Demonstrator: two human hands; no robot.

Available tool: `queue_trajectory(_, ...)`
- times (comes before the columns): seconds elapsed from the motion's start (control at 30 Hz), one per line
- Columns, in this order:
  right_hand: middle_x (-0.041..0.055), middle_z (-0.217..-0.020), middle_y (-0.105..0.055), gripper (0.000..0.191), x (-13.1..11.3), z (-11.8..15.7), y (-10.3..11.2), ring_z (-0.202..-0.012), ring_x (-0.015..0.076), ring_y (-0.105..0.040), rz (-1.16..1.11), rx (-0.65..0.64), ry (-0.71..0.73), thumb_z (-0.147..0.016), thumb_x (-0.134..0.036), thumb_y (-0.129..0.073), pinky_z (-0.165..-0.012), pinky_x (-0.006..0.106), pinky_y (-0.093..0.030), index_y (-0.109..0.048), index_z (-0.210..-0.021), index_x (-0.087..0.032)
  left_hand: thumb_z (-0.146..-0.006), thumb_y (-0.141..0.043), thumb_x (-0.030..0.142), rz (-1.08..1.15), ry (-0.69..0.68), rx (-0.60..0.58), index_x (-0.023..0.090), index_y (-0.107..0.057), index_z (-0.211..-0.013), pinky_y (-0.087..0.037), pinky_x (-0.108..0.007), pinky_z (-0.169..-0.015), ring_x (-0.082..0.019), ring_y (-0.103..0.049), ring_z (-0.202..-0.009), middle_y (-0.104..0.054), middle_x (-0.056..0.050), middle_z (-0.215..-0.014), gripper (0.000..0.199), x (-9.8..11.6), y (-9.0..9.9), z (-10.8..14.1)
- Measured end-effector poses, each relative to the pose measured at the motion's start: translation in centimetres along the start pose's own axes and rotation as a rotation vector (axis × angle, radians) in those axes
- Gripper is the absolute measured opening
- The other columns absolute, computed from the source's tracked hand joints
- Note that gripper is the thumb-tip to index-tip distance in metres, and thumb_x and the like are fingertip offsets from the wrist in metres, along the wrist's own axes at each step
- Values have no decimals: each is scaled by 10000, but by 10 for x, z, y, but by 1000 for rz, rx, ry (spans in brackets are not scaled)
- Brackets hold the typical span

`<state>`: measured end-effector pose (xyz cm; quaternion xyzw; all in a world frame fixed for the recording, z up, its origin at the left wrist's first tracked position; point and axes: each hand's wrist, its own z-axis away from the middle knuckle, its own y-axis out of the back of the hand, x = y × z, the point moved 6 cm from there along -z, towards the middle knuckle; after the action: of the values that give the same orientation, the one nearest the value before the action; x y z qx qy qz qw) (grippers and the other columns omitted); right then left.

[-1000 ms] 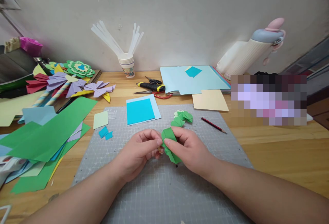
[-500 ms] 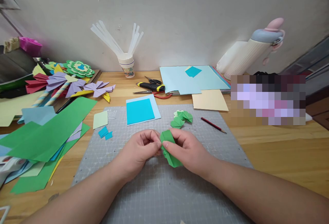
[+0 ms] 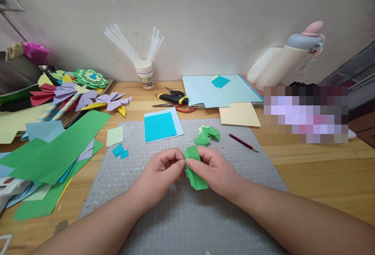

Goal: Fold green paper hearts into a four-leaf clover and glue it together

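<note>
One green paper [image 3: 198, 180]
Right hand [image 3: 215, 166] pinches it; left hand [image 3: 161, 171], fingers pressed together, meets its left edge, inside the mat's far edge [image 3: 199, 122].

A bottle [image 3: 283, 64] seemingly leans near the wall [image 3: 205, 24].

I'm looking over a light wooden tabletop [image 3: 316, 177] with a gray gridded cutting mat [image 3: 164, 227] laid flat on it. On the mat I can make out a dark red pencil [image 3: 241, 141], folded green pieces [image 3: 202, 139] and small blue scraps [image 3: 118, 150]. Behind the mat, my feed gives me a yellow-and-black cutter [image 3: 172, 98] among scissors [image 3: 184, 109], a stack of printed paper cups [image 3: 145, 80] near the wall [image 3: 205, 24], and a pile topped by a pale blue sheet [image 3: 199, 91]. Over on my left, green sheets [image 3: 67, 149] overlap others in a loose heap.
</note>
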<state>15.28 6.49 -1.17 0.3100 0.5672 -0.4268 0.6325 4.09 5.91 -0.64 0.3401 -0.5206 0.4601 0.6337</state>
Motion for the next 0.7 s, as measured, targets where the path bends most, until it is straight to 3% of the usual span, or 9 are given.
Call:
queue_trajectory(0.27, -53, -592, -404, 196, 4, 0, 4, -523, 81, -364, 38, 47, -22, -813, -260, -526, -460, 194, -321, -440, -654, -185, -764, -613, 330, 32, 14, 64, 185, -514, -704, -324, -221, -509, -88, -407, -510, -461, 62, -563, 185, -5, 3, -1)
queue_trajectory(0.7, -48, -580, -419, 183, 2, 1, 5, -531, 90, -389, 196, 64, 17, -825, -228, -488, -478, 206, -321, -428, -657, -193, -698, -629, 272, 1, 55, 127, 178, -513, -655, -341, -221, -498, -84, -427, -488, -491, 54, -552, 156, -3, 5, -1)
